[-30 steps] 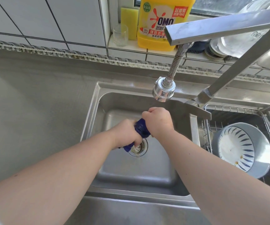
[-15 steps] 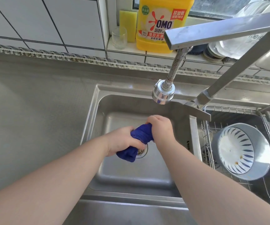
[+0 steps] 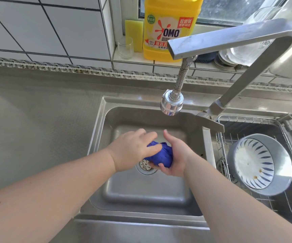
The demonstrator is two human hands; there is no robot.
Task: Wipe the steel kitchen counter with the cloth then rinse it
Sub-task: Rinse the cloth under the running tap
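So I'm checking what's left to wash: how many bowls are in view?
1. A grey bowl with blue stripes inside lies tilted in the wire rack, in the basin right of the sink where the hands work. Stacked dishes on the window ledge are too hidden to identify.

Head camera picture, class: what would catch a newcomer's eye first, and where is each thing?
The bright blue cloth, bunched between the left hand and right hand over the sink drain. Behind, a big yellow detergent bottle stands on the tiled ledge. A steel faucet reaches in from the right.
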